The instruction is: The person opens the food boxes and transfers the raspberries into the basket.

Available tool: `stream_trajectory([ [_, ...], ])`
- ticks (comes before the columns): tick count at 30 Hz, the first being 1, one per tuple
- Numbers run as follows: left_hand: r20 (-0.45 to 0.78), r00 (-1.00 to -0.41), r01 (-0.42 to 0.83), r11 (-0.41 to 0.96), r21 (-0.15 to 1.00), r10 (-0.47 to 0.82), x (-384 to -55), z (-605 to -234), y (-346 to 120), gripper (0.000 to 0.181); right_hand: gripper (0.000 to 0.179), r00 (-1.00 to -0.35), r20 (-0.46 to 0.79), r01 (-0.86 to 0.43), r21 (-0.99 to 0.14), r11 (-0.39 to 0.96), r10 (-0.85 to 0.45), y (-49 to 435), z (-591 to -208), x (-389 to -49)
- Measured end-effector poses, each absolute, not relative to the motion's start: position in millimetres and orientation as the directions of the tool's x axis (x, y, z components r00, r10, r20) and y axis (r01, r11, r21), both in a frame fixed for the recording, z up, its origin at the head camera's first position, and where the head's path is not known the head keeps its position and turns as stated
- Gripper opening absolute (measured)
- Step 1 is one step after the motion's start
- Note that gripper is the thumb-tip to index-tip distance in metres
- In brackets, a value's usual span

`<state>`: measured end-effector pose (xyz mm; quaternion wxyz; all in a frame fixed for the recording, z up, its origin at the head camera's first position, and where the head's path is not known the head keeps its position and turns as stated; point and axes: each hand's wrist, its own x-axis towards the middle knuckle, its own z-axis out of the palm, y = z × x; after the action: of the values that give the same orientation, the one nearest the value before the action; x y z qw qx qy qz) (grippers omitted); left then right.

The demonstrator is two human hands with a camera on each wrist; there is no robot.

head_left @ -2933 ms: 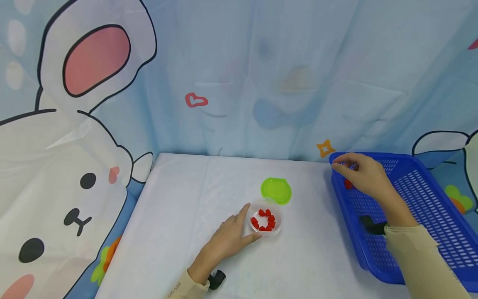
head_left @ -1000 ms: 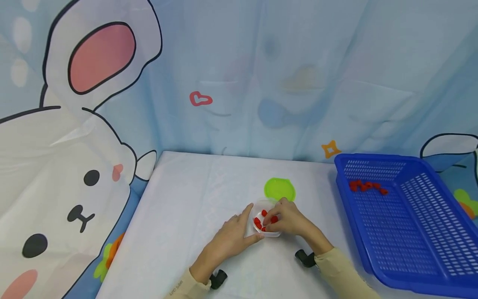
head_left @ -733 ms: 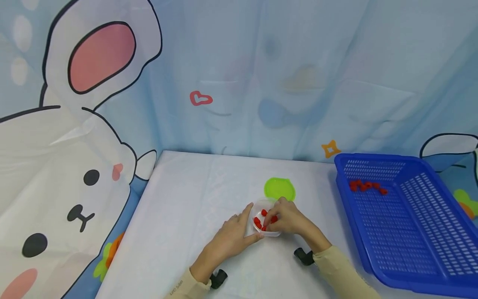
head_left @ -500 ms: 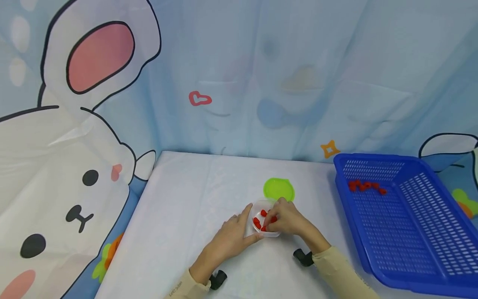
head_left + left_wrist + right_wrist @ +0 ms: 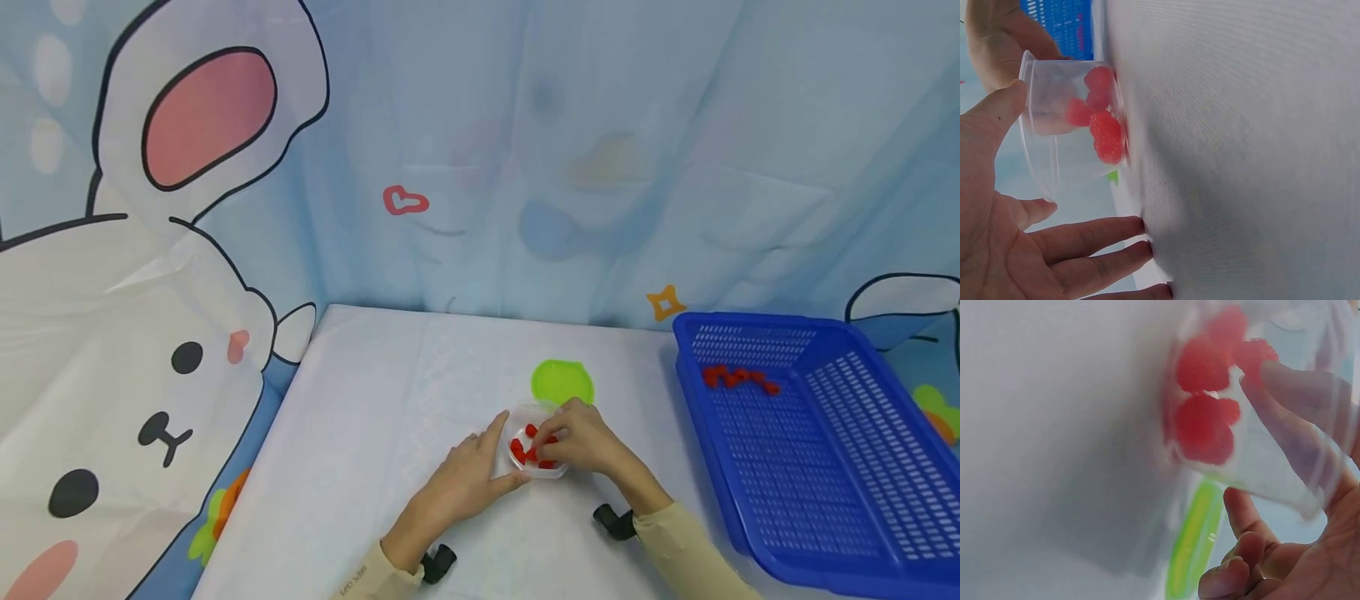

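Observation:
A clear plastic cup (image 5: 1066,156) with several red raspberries (image 5: 1107,137) in it stands on the white table. My left hand (image 5: 463,479) holds the cup from the left, thumb and index finger spread at its rim and the other fingertips down at the cloth. From the right, my right hand (image 5: 588,442) reaches into the cup. Through the clear wall in the right wrist view, its thumb and index finger pinch one raspberry (image 5: 1255,359) above the others. A bright green lid (image 5: 561,382) lies just behind the cup.
A blue perforated basket (image 5: 795,573) stands on the table's right side, with several raspberries (image 5: 738,377) near its far left corner. A printed cloth (image 5: 480,167) hangs behind the table's back edge.
My right hand has come from over the basket to the cup, where it now pinches a raspberry lifted slightly off the bottom. The left hand has stayed at the cup.

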<state>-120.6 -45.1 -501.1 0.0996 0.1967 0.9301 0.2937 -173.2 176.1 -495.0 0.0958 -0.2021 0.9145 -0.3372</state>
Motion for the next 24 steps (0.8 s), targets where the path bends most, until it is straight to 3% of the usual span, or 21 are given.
stream_trajectory([
  [7,-0.089,-0.91,0.275,0.752,0.599,0.404,-118.1,-501.8,-45.8,0.093,0.002,-0.916,-0.012,-0.271,-0.718,0.641,-0.401,188.8,-478.0,-170.2],
  [13,-0.082,-0.91,0.278,0.746,0.606,0.406,-118.2,-501.9,-44.4,0.092,0.009,-0.913,0.06,-0.306,-0.754,0.582,-0.402,200.7,-469.1,-173.1],
  [20,-0.092,-0.911,0.267,0.746,0.61,0.401,-118.9,-502.6,-42.2,0.092,0.013,-0.965,-0.016,-0.141,-0.809,0.57,-0.262,211.4,-452.4,-168.0],
  [24,-0.092,-0.911,0.268,0.747,0.608,0.401,-119.1,-502.2,-42.0,0.093,0.018,-0.976,-0.01,-0.11,-0.841,0.53,-0.218,217.3,-431.8,-162.5],
])
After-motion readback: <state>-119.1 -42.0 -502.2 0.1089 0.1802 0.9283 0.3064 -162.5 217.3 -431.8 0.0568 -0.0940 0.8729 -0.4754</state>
